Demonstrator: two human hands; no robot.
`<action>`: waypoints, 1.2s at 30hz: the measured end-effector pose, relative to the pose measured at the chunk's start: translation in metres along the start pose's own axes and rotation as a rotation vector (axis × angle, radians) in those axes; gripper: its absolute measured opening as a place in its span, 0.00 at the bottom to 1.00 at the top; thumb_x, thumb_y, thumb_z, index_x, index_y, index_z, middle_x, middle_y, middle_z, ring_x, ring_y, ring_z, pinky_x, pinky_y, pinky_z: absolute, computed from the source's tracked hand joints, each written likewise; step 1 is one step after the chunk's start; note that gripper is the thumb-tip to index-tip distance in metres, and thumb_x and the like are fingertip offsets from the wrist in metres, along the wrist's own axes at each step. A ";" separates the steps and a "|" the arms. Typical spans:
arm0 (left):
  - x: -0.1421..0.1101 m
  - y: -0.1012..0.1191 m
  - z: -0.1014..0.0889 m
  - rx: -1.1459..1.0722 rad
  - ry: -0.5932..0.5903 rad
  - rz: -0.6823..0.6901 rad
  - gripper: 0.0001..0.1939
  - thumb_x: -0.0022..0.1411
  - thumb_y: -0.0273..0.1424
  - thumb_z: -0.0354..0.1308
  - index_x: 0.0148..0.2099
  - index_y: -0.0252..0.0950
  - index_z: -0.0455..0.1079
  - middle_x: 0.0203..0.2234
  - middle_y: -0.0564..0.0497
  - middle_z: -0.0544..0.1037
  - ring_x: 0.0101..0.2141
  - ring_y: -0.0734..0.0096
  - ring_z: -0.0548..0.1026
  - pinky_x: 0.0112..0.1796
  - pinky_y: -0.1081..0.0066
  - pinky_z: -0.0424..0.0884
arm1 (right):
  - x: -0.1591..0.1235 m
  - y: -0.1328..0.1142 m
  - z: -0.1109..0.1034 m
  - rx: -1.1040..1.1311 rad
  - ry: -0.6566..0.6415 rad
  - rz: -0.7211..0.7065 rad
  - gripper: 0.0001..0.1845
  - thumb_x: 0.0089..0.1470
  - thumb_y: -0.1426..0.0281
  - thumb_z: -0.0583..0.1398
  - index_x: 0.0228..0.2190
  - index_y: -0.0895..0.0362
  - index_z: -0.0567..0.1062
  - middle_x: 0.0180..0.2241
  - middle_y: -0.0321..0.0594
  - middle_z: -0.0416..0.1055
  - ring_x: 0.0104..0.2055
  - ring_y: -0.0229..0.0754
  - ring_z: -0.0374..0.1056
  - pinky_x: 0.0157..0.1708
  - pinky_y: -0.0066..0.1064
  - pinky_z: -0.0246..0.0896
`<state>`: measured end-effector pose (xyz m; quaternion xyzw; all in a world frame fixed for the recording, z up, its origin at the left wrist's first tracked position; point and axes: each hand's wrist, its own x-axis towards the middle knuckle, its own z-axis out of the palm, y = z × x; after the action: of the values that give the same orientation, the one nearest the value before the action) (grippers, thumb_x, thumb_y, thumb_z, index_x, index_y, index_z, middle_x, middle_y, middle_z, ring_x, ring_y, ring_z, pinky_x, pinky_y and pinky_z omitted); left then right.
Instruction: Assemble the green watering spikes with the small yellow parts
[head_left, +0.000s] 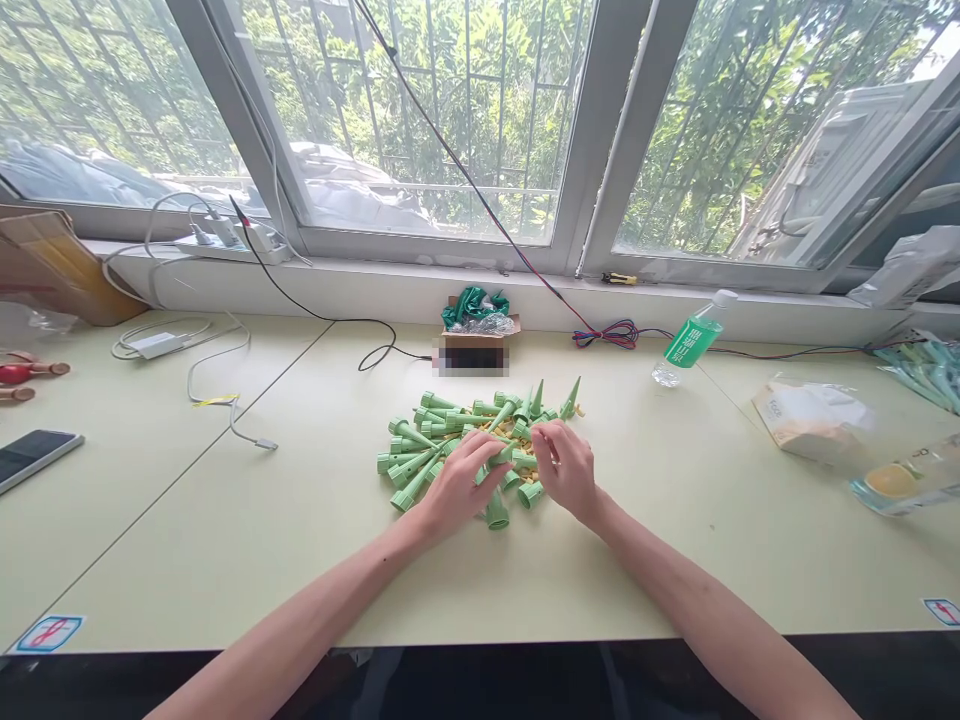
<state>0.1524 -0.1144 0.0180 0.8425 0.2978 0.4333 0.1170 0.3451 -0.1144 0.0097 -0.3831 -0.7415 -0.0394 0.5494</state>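
A pile of green plastic plant-watering spikes (411, 465), cone-shaped with ribbed caps, lies on the table in front of me. Small yellowish pieces (527, 461) are scattered among them. My left hand (456, 485) is over the pile's front, thumb and fingers closed around one green watering spike (502, 456). Just to its right, my right hand (568, 468) has its fingers pinched together at the pile's right side. Whatever lies between those fingertips is hidden. A few spikes stand point-up at the back right of the pile.
Behind the pile sits a small cardboard box (480, 330) with green wrapping. A water bottle (691, 338), tissue pack (810, 418) and clear printed pouch (904, 480) are on the right. On the left are a phone (37, 457) and a white cable (217, 385). Windows line the back.
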 end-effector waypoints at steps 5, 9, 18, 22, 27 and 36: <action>0.002 -0.003 0.001 0.010 0.132 -0.069 0.01 0.68 0.28 0.55 0.41 0.37 0.67 0.32 0.51 0.72 0.29 0.73 0.69 0.31 0.72 0.68 | 0.005 0.015 -0.001 -0.116 -0.239 0.246 0.10 0.66 0.68 0.53 0.36 0.57 0.72 0.32 0.39 0.72 0.24 0.34 0.61 0.26 0.28 0.56; 0.002 -0.003 0.001 0.012 0.160 -0.086 0.01 0.67 0.27 0.55 0.40 0.37 0.66 0.31 0.52 0.72 0.26 0.76 0.66 0.29 0.74 0.67 | 0.005 0.020 -0.002 -0.140 -0.344 0.285 0.10 0.65 0.68 0.54 0.36 0.57 0.73 0.33 0.40 0.71 0.24 0.35 0.60 0.28 0.28 0.56; 0.003 -0.003 0.001 -0.001 0.184 -0.137 0.04 0.68 0.28 0.54 0.37 0.37 0.66 0.35 0.50 0.74 0.28 0.74 0.67 0.31 0.72 0.68 | 0.008 0.027 -0.009 -0.176 -0.561 0.222 0.07 0.63 0.71 0.57 0.35 0.56 0.75 0.33 0.38 0.70 0.28 0.35 0.62 0.28 0.27 0.54; 0.003 -0.004 0.001 -0.005 0.182 -0.161 0.05 0.69 0.29 0.53 0.37 0.37 0.66 0.37 0.49 0.75 0.28 0.74 0.69 0.31 0.71 0.69 | 0.008 0.029 -0.011 -0.152 -0.602 0.167 0.09 0.63 0.72 0.57 0.32 0.56 0.76 0.31 0.37 0.69 0.27 0.34 0.62 0.28 0.27 0.54; 0.003 -0.004 0.001 0.012 0.196 -0.173 0.05 0.69 0.29 0.52 0.37 0.37 0.65 0.36 0.49 0.75 0.25 0.75 0.65 0.29 0.71 0.67 | 0.009 0.032 -0.012 -0.144 -0.655 0.107 0.12 0.63 0.73 0.57 0.28 0.57 0.77 0.27 0.35 0.68 0.26 0.33 0.61 0.27 0.27 0.51; 0.001 -0.006 0.002 -0.009 0.201 -0.200 0.03 0.69 0.29 0.53 0.42 0.37 0.67 0.35 0.50 0.76 0.24 0.77 0.64 0.26 0.74 0.66 | 0.009 0.040 -0.014 -0.095 -0.662 0.027 0.14 0.65 0.70 0.56 0.31 0.55 0.80 0.27 0.35 0.71 0.25 0.32 0.61 0.27 0.26 0.49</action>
<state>0.1522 -0.1094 0.0146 0.7604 0.3887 0.5030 0.1331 0.3794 -0.0882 0.0080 -0.4103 -0.8718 0.0599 0.2607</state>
